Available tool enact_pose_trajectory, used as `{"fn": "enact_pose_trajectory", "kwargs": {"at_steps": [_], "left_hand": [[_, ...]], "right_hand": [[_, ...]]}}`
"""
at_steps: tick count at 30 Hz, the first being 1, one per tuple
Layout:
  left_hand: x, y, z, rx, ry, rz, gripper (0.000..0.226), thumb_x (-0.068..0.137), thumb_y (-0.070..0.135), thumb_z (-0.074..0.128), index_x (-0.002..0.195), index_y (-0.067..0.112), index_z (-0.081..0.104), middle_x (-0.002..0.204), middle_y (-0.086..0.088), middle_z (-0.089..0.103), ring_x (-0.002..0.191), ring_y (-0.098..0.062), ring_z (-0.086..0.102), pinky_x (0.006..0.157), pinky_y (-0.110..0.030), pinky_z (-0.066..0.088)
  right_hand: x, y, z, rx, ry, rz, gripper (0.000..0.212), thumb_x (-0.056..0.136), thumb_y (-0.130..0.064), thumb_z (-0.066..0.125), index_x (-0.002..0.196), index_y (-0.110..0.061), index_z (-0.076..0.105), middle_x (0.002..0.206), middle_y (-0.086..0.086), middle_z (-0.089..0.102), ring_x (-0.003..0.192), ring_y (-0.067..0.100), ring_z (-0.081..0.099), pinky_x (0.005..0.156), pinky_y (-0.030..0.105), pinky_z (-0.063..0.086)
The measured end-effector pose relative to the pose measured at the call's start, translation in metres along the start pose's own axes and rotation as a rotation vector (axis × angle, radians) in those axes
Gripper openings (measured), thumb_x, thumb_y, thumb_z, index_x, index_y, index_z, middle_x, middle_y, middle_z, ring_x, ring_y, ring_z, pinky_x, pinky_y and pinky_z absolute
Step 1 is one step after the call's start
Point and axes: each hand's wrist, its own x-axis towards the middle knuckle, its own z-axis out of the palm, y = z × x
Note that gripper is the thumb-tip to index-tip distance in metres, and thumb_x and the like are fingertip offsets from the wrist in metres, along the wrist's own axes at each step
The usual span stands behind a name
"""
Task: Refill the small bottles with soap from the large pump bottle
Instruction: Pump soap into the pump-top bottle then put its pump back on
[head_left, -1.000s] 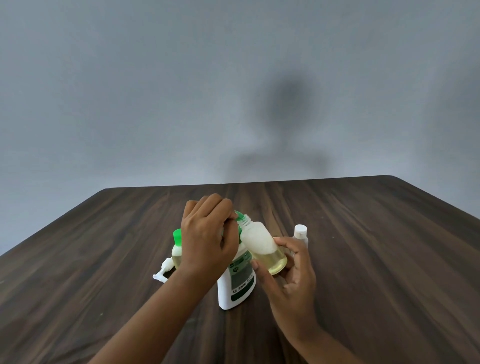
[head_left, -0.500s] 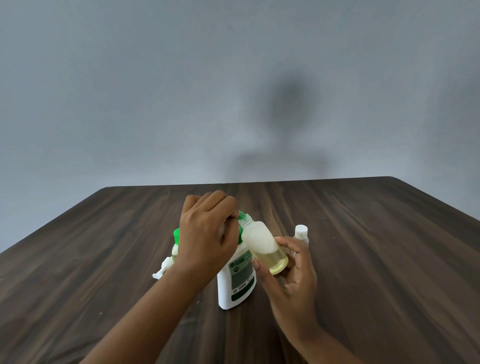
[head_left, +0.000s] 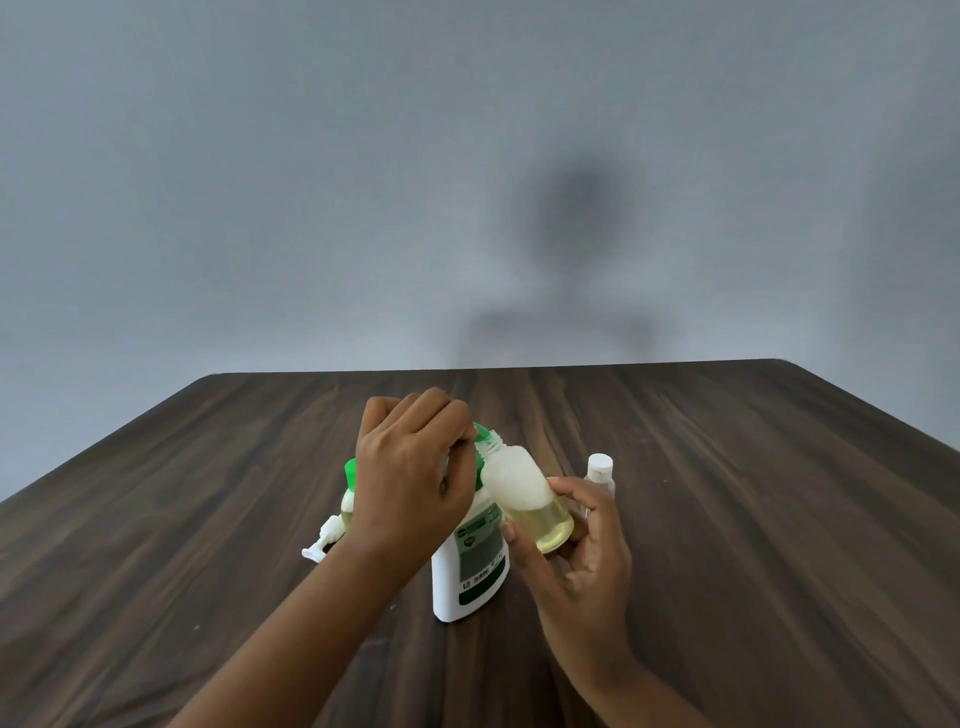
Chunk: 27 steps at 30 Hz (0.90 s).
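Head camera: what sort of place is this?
Probably a plain indoor room set up for a tabletop task: a dark wood-grain table before a bare grey wall, with a large white soap bottle on it.

Pump (head_left: 321, 540) left of large bottle (head_left: 470, 577)

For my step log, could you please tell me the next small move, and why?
Probably the left hand twists the green cap: it pinches the cap, bare neck threads show beside it, and the right hand holds the small bottle tilted.
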Motion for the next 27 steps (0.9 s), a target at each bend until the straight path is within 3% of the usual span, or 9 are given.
{"fn": "enact_pose_trajectory", "kwargs": {"at_steps": [5, 12, 17, 21, 27], "left_hand": [[-0.004, 0.006, 0.004, -0.051, 0.058, -0.056, 0.018, 0.074, 0.007, 0.042, 0.059, 0.006, 0.053, 0.061, -0.001, 0.054, 0.056, -0.019, 0.051, 0.063, -0.031, 0.032], [-0.013, 0.007, 0.006, -0.059, 0.057, -0.058, 0.017, 0.074, 0.007, 0.042, 0.059, 0.006, 0.052, 0.061, -0.001, 0.052, 0.059, -0.016, 0.045, 0.064, -0.027, 0.029], [-0.015, 0.008, 0.002, -0.06, 0.029, -0.046, 0.015, 0.077, 0.009, 0.044, 0.069, 0.008, 0.057, 0.069, -0.001, 0.059, 0.066, -0.017, 0.053, 0.067, -0.031, 0.035], [-0.013, 0.007, -0.002, -0.102, 0.012, -0.058, 0.013, 0.078, 0.009, 0.045, 0.075, 0.011, 0.058, 0.077, 0.0, 0.062, 0.07, -0.018, 0.057, 0.07, -0.032, 0.038], [-0.022, 0.008, -0.001, -0.214, 0.025, -0.104, 0.013, 0.082, 0.012, 0.047, 0.09, 0.022, 0.051, 0.093, 0.001, 0.064, 0.086, -0.012, 0.059, 0.072, -0.034, 0.047]], "right_hand": [[-0.002, 0.002, 0.0, -0.036, -0.014, 0.011, 0.036, 0.084, -0.049, 0.07, 0.113, -0.047, 0.048, 0.106, -0.011, 0.058, 0.091, 0.019, 0.064, 0.063, 0.025, 0.058], [-0.005, 0.005, -0.001, -0.039, -0.026, 0.037, 0.037, 0.083, -0.046, 0.07, 0.112, -0.048, 0.046, 0.107, -0.006, 0.059, 0.093, 0.021, 0.064, 0.065, 0.028, 0.058], [-0.003, 0.004, 0.0, 0.002, -0.018, 0.058, 0.038, 0.083, -0.051, 0.07, 0.113, -0.047, 0.047, 0.109, -0.004, 0.06, 0.095, 0.022, 0.066, 0.068, 0.032, 0.06], [-0.003, 0.0, 0.002, 0.033, -0.027, 0.08, 0.041, 0.082, -0.055, 0.068, 0.116, -0.05, 0.045, 0.112, -0.016, 0.06, 0.1, 0.017, 0.066, 0.07, 0.024, 0.059], [-0.003, 0.003, 0.002, 0.022, -0.045, 0.099, 0.043, 0.084, -0.052, 0.068, 0.12, -0.038, 0.05, 0.116, -0.01, 0.061, 0.104, 0.023, 0.064, 0.076, 0.029, 0.059]]}}
